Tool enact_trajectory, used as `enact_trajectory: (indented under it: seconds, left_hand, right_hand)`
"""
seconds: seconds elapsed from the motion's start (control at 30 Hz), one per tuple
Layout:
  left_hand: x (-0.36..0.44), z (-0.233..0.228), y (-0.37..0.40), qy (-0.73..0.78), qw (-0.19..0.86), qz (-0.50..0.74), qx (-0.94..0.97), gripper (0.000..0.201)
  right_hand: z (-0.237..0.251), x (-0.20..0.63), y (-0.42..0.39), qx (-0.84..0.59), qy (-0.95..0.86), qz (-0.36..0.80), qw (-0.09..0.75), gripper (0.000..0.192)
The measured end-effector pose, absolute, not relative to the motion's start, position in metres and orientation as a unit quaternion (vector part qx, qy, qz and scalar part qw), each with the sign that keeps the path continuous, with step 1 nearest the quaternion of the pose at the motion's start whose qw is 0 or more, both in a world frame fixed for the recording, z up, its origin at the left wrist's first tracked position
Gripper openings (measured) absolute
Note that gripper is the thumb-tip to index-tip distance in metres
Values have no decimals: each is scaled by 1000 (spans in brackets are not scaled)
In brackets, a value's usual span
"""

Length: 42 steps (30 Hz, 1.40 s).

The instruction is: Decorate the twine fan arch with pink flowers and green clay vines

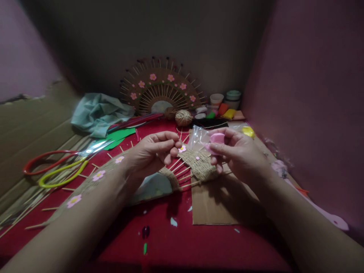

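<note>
Red worktop (pixel 210 244) spreads in front of the twine fan (pixel 199 167); cardboard (pixel 217 208) juts beyond its near right edge. Above the fan, your left hand (pixel 156 148) has fingertips together; your right hand (pixel 237 151) pinches pink clay (pixel 218 139).

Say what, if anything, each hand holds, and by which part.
Right hand: the pink piece, pinched across its lower part. Left hand: cannot be told.

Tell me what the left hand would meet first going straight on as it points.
Likely the crinkled clear plastic bag, before the flat pink clay-like piece in the right hand, though depth is unclear.
</note>
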<state>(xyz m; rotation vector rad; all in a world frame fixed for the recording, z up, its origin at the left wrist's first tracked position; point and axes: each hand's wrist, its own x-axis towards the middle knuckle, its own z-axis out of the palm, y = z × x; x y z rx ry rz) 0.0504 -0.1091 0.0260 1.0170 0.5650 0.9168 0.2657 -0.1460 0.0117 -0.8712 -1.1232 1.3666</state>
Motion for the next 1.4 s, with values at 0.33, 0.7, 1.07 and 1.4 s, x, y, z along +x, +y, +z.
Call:
enact_trajectory:
  seconds: [0.33,0.7,1.07,1.4]
  left_hand:
    - [63,20,-121,382,619,303,616,7]
    - [90,6,-118,360,169,292,870,6]
    - [81,-1,-111,339,36,237,910,14]
    - [5,38,-123,406,62,41,911,16]
  right_hand:
    - [15,275,-142,-351,-471,543,600,29]
    - [17,279,-139,-310,-451,563,619,33]
    - [13,278,-136,-292,-451,569,622,37]
    - [15,276,-140,-326,-447,578,599,32]
